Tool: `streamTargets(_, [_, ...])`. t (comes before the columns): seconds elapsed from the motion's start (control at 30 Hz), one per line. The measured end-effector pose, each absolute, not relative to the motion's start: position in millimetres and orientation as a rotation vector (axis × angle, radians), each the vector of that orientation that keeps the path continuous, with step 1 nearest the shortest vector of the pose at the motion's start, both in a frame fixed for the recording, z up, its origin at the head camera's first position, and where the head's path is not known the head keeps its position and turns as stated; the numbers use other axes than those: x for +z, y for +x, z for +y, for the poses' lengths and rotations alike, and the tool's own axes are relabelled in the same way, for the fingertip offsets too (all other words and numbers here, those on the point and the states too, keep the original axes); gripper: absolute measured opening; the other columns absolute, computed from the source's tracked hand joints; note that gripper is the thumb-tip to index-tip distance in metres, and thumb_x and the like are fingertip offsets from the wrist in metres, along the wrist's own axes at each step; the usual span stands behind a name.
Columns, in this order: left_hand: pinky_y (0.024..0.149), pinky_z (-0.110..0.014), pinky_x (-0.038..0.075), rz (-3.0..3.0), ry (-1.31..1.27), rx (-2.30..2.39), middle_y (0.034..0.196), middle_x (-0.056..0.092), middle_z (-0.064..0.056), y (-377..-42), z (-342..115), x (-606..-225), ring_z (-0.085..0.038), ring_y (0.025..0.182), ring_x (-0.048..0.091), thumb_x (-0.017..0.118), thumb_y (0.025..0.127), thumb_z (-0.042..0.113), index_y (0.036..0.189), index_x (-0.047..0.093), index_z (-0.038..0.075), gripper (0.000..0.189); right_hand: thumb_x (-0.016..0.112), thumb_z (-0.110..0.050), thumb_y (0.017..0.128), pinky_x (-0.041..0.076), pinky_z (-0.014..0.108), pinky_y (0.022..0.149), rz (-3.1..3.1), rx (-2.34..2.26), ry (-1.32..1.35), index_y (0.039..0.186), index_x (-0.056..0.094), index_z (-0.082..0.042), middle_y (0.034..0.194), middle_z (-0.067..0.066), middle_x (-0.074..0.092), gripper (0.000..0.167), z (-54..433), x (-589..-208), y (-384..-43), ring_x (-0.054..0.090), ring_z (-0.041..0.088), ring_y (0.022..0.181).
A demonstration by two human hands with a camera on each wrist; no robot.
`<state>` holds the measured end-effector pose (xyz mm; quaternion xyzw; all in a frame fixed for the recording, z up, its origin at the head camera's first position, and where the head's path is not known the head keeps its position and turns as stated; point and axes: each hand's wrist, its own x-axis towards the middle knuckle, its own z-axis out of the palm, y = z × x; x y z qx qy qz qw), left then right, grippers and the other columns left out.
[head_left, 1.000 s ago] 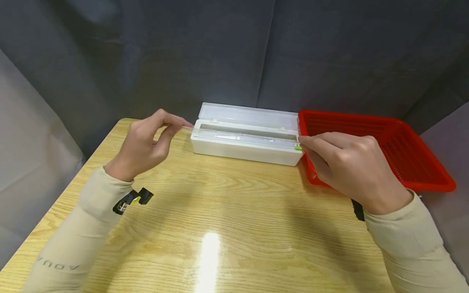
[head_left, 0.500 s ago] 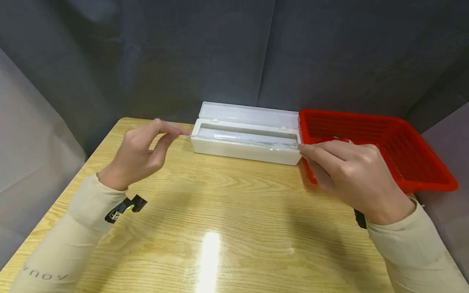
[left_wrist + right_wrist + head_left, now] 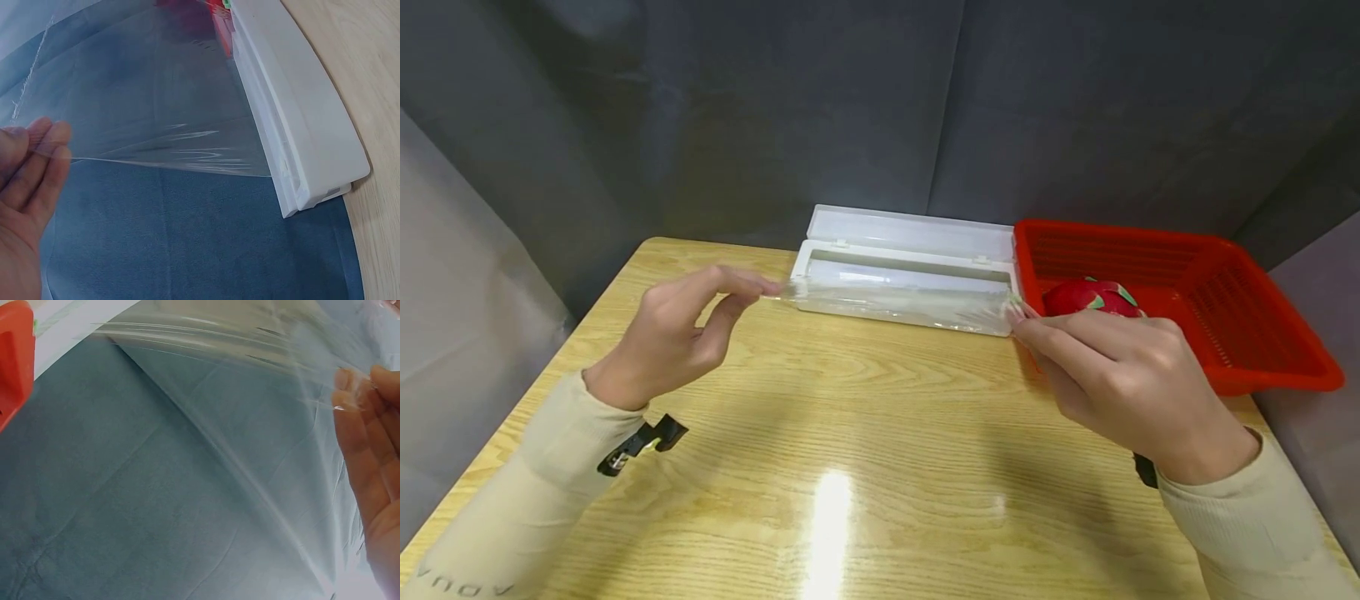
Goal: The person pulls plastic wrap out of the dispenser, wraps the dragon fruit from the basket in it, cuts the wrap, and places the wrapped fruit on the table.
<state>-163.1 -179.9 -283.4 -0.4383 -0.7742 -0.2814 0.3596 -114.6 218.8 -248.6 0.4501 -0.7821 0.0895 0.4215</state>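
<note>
A clear sheet of plastic wrap (image 3: 150, 106) stretches out of a white dispenser box (image 3: 895, 313) at the back of the table. My left hand (image 3: 688, 329) pinches one corner of the sheet between thumb and fingertips, left of the box. At the other corner, my right hand (image 3: 1112, 375) pinches the wrap by the box's right end. The box's lid (image 3: 913, 232) stands raised behind it, and a white roll (image 3: 910, 277) shows inside. In the right wrist view the plastic wrap (image 3: 206, 340) runs from the box to my right fingertips, with creases along it.
A red plastic basket (image 3: 1296, 333) stands right of the box, close against it. Inside lies a red dragon fruit (image 3: 1086, 296) with green scales, partly behind my right hand. A dark curtain (image 3: 760, 125) hangs behind the wooden table (image 3: 880, 433).
Both hands have come down toward me, drawing the plastic wrap forward over the box's front edge. More of the roll shows, and the dragon fruit has come into sight.
</note>
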Motion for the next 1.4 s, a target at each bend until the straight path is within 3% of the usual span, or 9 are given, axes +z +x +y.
streamTargets(0.07, [0.094, -0.008, 0.053, -1.979, -1.145, -0.710, 0.102, 0.080, -0.008, -161.1, -181.1, -284.5, -0.023, 0.089, 0.078, 0.061, 0.100, -0.001, 0.100, 0.067, -0.001, 0.006, 0.052, -0.026, 0.107, 0.059, 0.048, 0.054, -1.941, 0.230, 1.128, 0.105, 0.081, -0.005, 0.079, 0.009, 0.077, 0.036, 216.9, -249.7, -112.9, 0.066, 0.023, 0.056])
streamTargets(0.23, [0.094, -0.010, 0.055, -1.929, -1.181, -0.687, 0.101, 0.080, -0.007, -155.4, -182.6, -287.3, -0.022, 0.087, 0.078, 0.052, 0.109, 0.018, 0.100, 0.068, -0.001, 0.027, 0.056, -0.021, 0.105, 0.057, 0.046, 0.051, -1.874, 0.267, 1.132, 0.099, 0.082, -0.004, 0.075, 0.007, 0.076, 0.032, 213.3, -253.4, -109.3, 0.065, 0.020, 0.056])
streamTargets(0.4, [0.094, -0.010, 0.055, -1.920, -1.205, -0.702, 0.100, 0.080, -0.007, -149.5, -183.7, -290.6, -0.021, 0.086, 0.078, 0.053, 0.109, 0.017, 0.101, 0.069, -0.001, 0.026, 0.056, -0.017, 0.104, 0.055, 0.044, 0.048, -1.831, 0.307, 1.169, 0.091, 0.080, -0.002, 0.072, 0.007, 0.074, 0.031, 212.9, -258.2, -104.7, 0.063, 0.019, 0.052])
streamTargets(0.67, [0.094, -0.009, 0.054, -1.907, -1.218, -0.714, 0.100, 0.080, -0.008, -140.1, -186.6, -295.6, -0.019, 0.085, 0.077, 0.053, 0.109, 0.017, 0.098, 0.069, -0.001, 0.026, 0.056, -0.017, 0.103, 0.053, 0.038, 0.045, -1.805, 0.348, 1.240, 0.090, 0.078, 0.000, 0.071, 0.008, 0.074, 0.031, 210.9, -264.5, -96.0, 0.060, 0.017, 0.051])
streamTargets(0.93, [0.095, -0.008, 0.053, -1.893, -1.227, -0.743, 0.099, 0.080, -0.008, -134.7, -189.0, -301.9, -0.018, 0.084, 0.077, 0.052, 0.108, 0.014, 0.100, 0.070, -0.002, 0.026, 0.058, -0.007, 0.100, 0.047, 0.031, 0.038, -1.695, 0.413, 1.315, 0.087, 0.077, 0.003, 0.068, 0.009, 0.072, 0.025, 203.9, -270.1, -94.6, 0.056, 0.017, 0.048])
streamTargets(1.4, [0.092, -0.010, 0.056, -1.961, -1.257, -0.749, 0.100, 0.080, -0.007, -127.5, -195.2, -314.0, -0.016, 0.086, 0.077, 0.051, 0.109, 0.017, 0.102, 0.072, 0.000, 0.028, 0.057, -0.008, 0.102, 0.052, 0.031, 0.043, -1.722, 0.414, 1.363, 0.087, 0.077, 0.004, 0.071, 0.009, 0.074, 0.028, 202.5, -282.0, -86.6, 0.060, 0.016, 0.051])
